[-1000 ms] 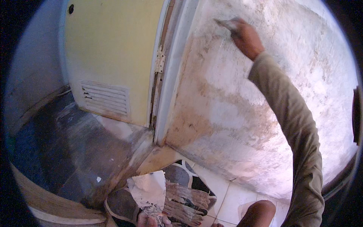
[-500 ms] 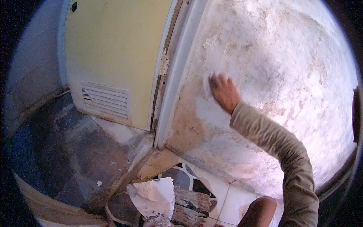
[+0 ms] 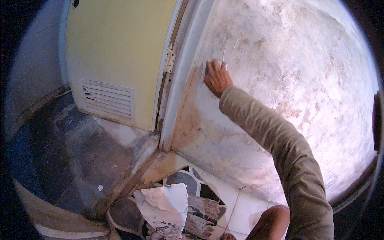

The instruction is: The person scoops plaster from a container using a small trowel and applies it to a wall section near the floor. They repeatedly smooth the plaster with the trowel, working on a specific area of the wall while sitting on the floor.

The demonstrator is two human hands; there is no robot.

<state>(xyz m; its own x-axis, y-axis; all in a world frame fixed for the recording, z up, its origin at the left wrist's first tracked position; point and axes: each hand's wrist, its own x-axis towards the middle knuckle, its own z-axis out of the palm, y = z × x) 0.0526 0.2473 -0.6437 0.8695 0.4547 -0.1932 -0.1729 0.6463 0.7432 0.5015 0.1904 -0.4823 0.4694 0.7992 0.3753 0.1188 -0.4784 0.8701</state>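
My right hand presses against the stained white wall, close to the door frame. Its fingers are curled over a flat putty spreader, mostly hidden, with only pale edges showing beside the fingers. Thin white ridges of putty run up the wall just above the hand. Low in the view, a bent white sheet carries a pale putty-like mass and dark specks. At the lower edge a little of my left hand shows, gripping the sheet from below; most of it is cut off.
Left of the wall is a yellow door with a broken white vent and a rusty hinge. A patterned mat lies on white tiles. Past the threshold is a dark, dusty floor. My bent knee is at lower right.
My right hand has moved up and left along the wall, nearer the door frame. The broad putty smear above it now shows as thin ridges. The view has shifted slightly.
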